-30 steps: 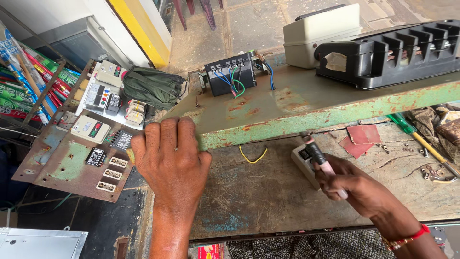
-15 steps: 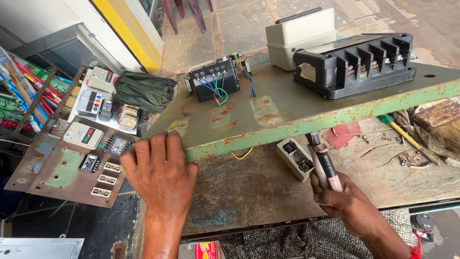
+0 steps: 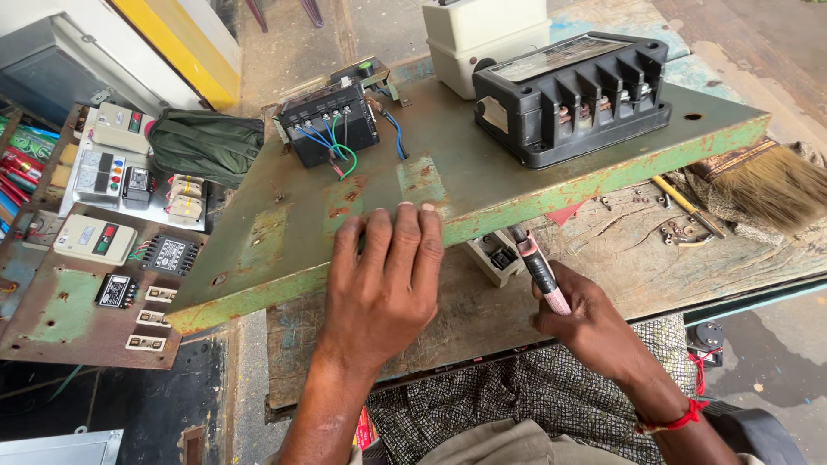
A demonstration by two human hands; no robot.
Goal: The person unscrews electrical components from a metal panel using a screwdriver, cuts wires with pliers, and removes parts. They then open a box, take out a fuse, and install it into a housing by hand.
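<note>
My left hand point(image 3: 383, 288) lies flat, fingers together, on the near edge of a worn green metal panel point(image 3: 284, 237) and grips that edge. The panel carries a small black terminal block with coloured wires point(image 3: 330, 120), a large black meter housing point(image 3: 573, 95) and a cream box point(image 3: 482, 30). My right hand point(image 3: 590, 331) is closed around a screwdriver with a pink and black handle point(image 3: 538, 267), its shaft pointing up under the panel's near edge. A cream switch unit point(image 3: 498, 257) rests on the wooden bench just left of the screwdriver.
A brush point(image 3: 762, 185), a yellow-handled tool point(image 3: 685, 202) and loose screws point(image 3: 676, 231) lie on the wooden bench point(image 3: 655, 267) at right. At left sits a rusty board with electrical parts point(image 3: 86, 301) and a green pouch point(image 3: 207, 142).
My view has shifted closer. My left hand stays on the panel's edge. My right hand has lifted the screwdriver from the switch unit and brought its tip up beneath the panel's edge.
</note>
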